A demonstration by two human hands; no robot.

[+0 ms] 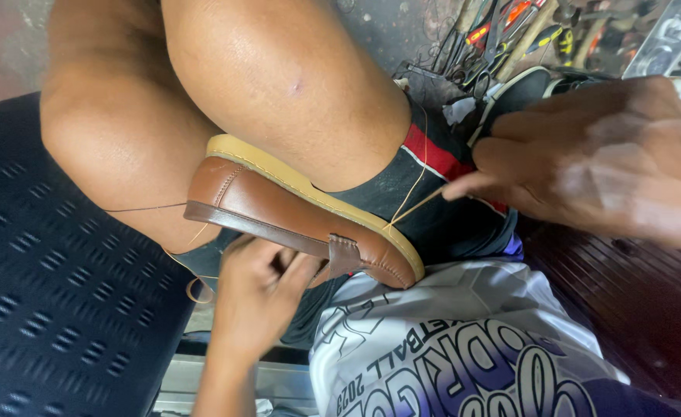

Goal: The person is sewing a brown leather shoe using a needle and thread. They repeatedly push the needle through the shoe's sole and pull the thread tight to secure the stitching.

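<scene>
A brown leather shoe [279,208] with a tan sole lies wedged between my knees, sole edge facing up. My left hand [255,297] grips the shoe from below, fingers curled against its opening. My right hand [587,162] is at the right, pinching a thin needle or awl [421,202] whose tip meets the sole edge. A tan thread [411,181] runs from the sole up over my thigh. Another strand of thread [143,208] crosses my left knee and loops below it.
A pile of hand tools [503,38], with scissors and screwdrivers among them, lies at the top right beside a dark shoe sole [522,89]. A black perforated mat [39,286] covers the left. A dark ribbed surface [626,286] is at the right.
</scene>
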